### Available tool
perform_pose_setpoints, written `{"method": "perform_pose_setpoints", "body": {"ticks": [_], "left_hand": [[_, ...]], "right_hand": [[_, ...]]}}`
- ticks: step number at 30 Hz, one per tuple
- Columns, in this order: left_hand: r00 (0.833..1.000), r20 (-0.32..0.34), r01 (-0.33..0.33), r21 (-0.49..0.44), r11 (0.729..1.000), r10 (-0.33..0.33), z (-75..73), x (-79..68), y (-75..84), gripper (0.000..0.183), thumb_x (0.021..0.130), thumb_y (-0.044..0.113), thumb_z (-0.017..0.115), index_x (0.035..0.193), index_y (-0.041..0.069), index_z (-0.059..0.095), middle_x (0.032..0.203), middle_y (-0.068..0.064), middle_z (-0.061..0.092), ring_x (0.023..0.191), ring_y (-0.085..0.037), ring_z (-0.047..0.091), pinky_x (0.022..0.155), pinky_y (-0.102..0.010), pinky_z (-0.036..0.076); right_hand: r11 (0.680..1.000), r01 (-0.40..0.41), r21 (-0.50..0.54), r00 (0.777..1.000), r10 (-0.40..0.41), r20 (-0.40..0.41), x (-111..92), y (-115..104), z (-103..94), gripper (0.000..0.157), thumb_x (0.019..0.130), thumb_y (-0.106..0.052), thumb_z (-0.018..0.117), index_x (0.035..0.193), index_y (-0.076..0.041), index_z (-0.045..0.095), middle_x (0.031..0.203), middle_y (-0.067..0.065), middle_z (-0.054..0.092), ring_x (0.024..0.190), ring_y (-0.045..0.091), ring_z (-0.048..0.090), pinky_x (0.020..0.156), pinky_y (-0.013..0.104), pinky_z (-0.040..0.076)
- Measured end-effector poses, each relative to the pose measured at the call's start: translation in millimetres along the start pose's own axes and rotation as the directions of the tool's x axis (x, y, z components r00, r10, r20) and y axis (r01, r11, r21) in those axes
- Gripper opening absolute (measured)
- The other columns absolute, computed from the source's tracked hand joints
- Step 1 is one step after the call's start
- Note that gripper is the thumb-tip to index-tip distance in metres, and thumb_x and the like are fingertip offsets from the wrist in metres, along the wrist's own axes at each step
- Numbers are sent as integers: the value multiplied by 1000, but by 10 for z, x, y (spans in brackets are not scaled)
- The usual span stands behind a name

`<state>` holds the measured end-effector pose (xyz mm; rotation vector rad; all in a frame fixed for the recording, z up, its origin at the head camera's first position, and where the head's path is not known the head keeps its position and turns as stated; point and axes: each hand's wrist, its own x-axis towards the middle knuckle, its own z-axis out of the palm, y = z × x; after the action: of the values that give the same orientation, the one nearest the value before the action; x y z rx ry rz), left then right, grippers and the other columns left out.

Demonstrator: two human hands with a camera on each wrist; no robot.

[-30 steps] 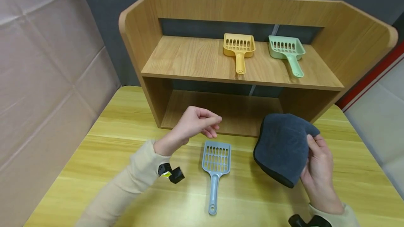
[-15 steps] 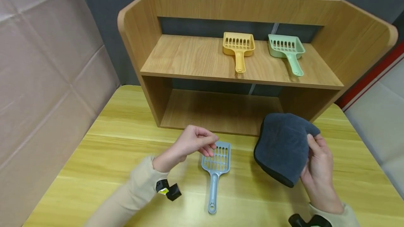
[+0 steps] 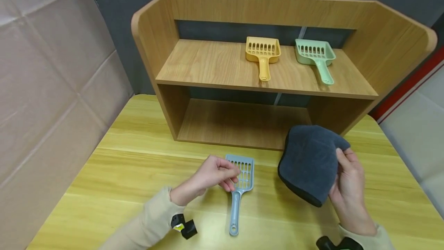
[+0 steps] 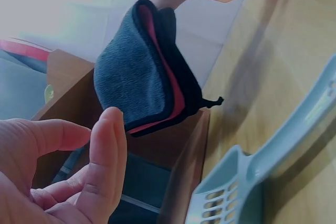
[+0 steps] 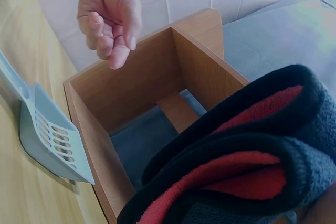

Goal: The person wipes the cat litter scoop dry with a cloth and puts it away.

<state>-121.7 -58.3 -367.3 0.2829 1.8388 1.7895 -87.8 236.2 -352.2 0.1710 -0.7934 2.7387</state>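
Note:
A folded dark grey-blue cleaning cloth [image 3: 310, 165] with black edging is held by its corner in my right hand [image 3: 348, 188], above the table's right side. Its red inner side shows between the folds in both wrist views. My left hand [image 3: 215, 176] hovers over the head of a light blue litter scoop [image 3: 235, 207] that lies on the table, handle toward me. Loosely bent, the fingers of that hand hold nothing; thumb and forefinger are close together in the left wrist view. The right fingertips behind the cloth are hidden.
A two-level wooden shelf [image 3: 222, 65] stands at the table's back. On its upper board lie a yellow litter scoop [image 3: 263, 55] and a green one, the green litter scoop [image 3: 320, 59], handles forward. A pale draped wall [image 3: 52, 88] borders the left side.
My left hand has come down and toward me, from near the shelf's front to over the blue scoop's head. My right hand and the cloth have stayed nearly still.

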Motion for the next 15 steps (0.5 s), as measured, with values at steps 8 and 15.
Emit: {"method": "perform_pose_setpoints", "body": {"ticks": [8,15], "left_hand": [[1000,10,10,13,1000,-10,30,-82,-155,22,87,2,61,96,-17,61,75,-22,65,50,-9,60,52,-25,55],[997,-9,71,31,997,-70,31,-110,-386,17,85,1,62,92,-14,64,73,-19,66,49,-9,60,52,-25,55]], "right_hand": [[1000,-5,12,1000,5,-17,-11,-11,-17,21,98,3,35,107,8,54,90,18,60,75,26,62,63,31,55],[1000,-4,26,1000,4,-11,-11,-17,-10,21,99,3,35,107,8,54,90,18,60,75,26,63,63,31,56]]}}
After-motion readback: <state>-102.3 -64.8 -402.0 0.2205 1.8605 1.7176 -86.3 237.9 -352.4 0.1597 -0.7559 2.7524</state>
